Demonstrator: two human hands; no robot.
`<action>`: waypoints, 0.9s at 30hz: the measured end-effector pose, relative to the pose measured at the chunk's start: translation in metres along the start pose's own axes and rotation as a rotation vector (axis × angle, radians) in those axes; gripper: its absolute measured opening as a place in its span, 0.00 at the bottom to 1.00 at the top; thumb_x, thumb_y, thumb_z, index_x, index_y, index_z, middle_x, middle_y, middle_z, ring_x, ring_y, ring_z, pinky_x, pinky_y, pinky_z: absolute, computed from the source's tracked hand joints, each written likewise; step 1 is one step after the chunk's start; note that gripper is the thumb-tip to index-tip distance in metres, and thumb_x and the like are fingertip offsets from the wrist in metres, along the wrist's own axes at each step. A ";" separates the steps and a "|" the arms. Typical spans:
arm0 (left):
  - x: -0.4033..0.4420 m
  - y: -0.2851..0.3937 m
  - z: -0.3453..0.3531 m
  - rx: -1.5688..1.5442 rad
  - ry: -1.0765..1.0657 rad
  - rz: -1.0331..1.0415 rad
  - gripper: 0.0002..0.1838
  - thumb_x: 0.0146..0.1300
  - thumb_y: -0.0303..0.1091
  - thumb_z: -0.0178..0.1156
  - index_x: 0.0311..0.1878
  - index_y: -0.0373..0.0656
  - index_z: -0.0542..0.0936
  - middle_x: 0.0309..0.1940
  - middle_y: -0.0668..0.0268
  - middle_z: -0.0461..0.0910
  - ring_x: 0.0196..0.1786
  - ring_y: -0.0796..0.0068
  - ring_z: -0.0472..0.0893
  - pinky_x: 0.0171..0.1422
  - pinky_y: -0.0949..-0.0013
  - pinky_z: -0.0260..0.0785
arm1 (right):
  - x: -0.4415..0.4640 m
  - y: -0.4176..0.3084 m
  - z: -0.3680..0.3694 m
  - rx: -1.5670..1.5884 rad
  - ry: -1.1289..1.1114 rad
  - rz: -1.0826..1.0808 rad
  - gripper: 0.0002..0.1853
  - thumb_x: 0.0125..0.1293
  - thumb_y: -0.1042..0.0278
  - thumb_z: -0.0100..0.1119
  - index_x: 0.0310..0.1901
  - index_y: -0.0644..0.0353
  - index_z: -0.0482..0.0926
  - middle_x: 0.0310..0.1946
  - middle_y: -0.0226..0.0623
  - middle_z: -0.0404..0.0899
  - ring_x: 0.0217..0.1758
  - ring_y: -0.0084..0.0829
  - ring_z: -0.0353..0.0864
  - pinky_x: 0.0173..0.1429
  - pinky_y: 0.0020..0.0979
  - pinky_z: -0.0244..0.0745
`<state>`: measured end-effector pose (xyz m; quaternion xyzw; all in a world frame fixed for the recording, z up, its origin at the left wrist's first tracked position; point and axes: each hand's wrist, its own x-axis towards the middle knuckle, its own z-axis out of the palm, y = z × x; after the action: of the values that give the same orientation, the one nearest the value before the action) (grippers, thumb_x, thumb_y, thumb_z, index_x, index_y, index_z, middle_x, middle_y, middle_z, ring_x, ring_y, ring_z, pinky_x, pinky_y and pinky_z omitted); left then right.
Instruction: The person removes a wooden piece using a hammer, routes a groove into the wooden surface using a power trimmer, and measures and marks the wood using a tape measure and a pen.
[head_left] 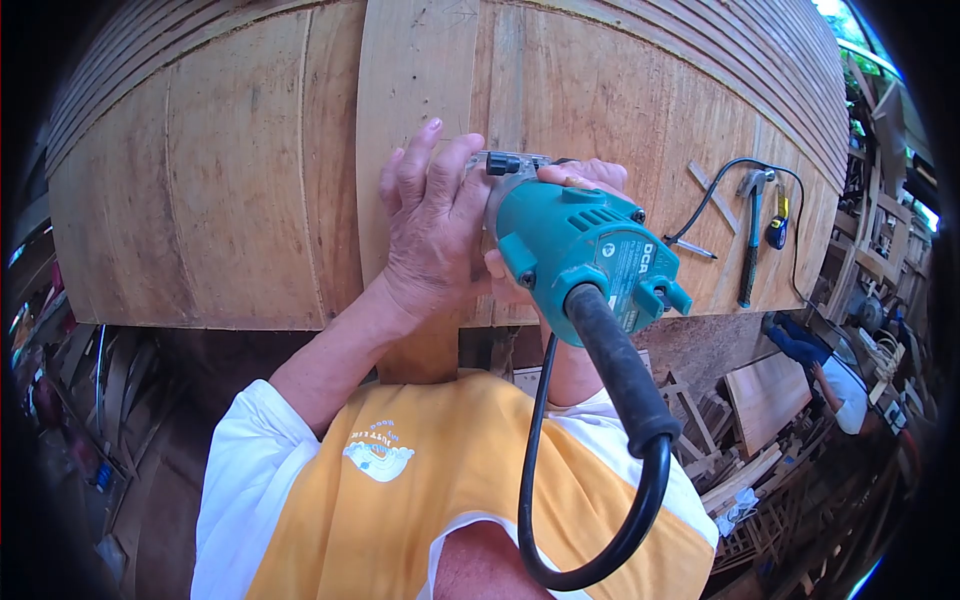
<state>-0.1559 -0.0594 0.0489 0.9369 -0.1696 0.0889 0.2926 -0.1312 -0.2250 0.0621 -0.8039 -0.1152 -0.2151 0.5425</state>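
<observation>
A teal electric trimmer (570, 245) with a clear base stands on the wooden panel (240, 150), its black cord looping down in front of the yellow and white shirt. Around the tool's far and right side wraps my right hand (590, 177), partly hidden behind the body. My left hand (430, 220) lies on a long pale board (415, 70), fingers spread, its thumb side against the trimmer's base. That board runs across the panel toward my chest. The cutter and the spot beneath the base are hidden.
On the panel's right lie a hammer (752, 240), a yellow and black tape measure (778, 222), a pen (697, 248) and a thin wooden strip (713, 198). Another person (845, 390) is at the far right among stacked wood pieces. Clutter fills the left.
</observation>
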 end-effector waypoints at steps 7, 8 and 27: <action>0.012 0.007 -0.008 -0.006 0.010 -0.068 0.25 0.59 0.40 0.70 0.60 0.47 0.81 0.71 0.59 0.70 0.80 0.46 0.61 0.80 0.43 0.51 | 0.004 0.007 -0.010 0.014 -0.159 -0.093 0.42 0.44 0.46 0.88 0.61 0.51 0.80 0.55 0.27 0.84 0.56 0.36 0.79 0.61 0.42 0.74; 0.013 0.006 -0.007 -0.008 0.010 -0.066 0.25 0.59 0.40 0.70 0.60 0.46 0.81 0.71 0.59 0.70 0.80 0.46 0.61 0.80 0.43 0.51 | 0.005 0.009 -0.009 0.020 -0.148 -0.101 0.42 0.44 0.45 0.88 0.61 0.51 0.80 0.55 0.27 0.84 0.56 0.36 0.79 0.61 0.42 0.74; 0.035 -0.004 -0.011 -0.062 -0.021 -0.053 0.33 0.51 0.42 0.73 0.62 0.42 0.80 0.73 0.56 0.66 0.82 0.44 0.56 0.81 0.40 0.45 | 0.019 0.028 0.004 -0.160 -0.096 -0.146 0.41 0.48 0.30 0.79 0.57 0.50 0.82 0.52 0.29 0.77 0.57 0.34 0.72 0.60 0.42 0.69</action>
<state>-0.1228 -0.0593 0.0646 0.9324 -0.1505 0.0659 0.3219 -0.1016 -0.2328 0.0469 -0.8435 -0.1816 -0.2239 0.4532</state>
